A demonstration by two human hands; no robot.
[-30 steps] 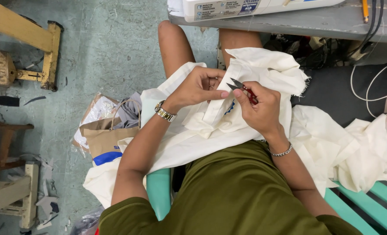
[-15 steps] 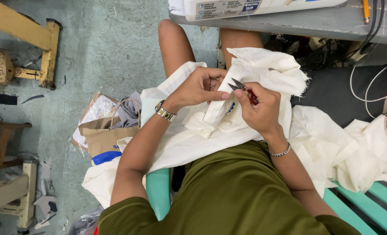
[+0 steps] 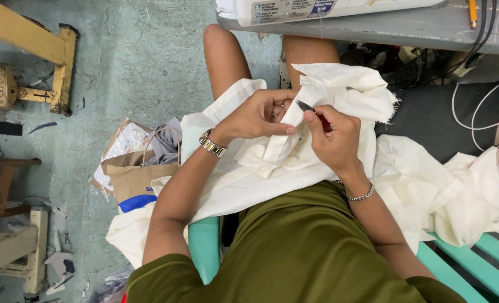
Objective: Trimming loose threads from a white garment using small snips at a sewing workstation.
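cloth: cream-white garment [image 3: 317, 151] bunched across the lap, spilling right onto the teal bench [image 3: 485, 269] – a folded edge is lifted up between both hands so it sits close under the eyes
left hand [image 3: 258, 118]: fingers closed in a pinch on the folded edge, thumb laid flat along it – looks like it holds the fabric taut for the blade
right hand [image 3: 333, 137]: curled shut round a small red-handled cutter [image 3: 311, 111]; dark tip pokes out past the thumb and meets the cloth just beside the left fingers
cutter type: probably thread snips – handle is mostly hidden in the fist, can't confirm
gap between hands: nearly touching, both on the same fold
wrists: metal watch [image 3: 212, 143] on left, thin chain bracelet [image 3: 360, 196] on right
posture: seated, knees apart under the grey desk [image 3: 401, 28], cloth weight carried by the thighs so the hands only manage the fold
floor left: brown paper bag [image 3: 134, 177] with scraps, well apart from the work
desk top: white machine housing [image 3: 328, 7] at the edge, cables hanging at right
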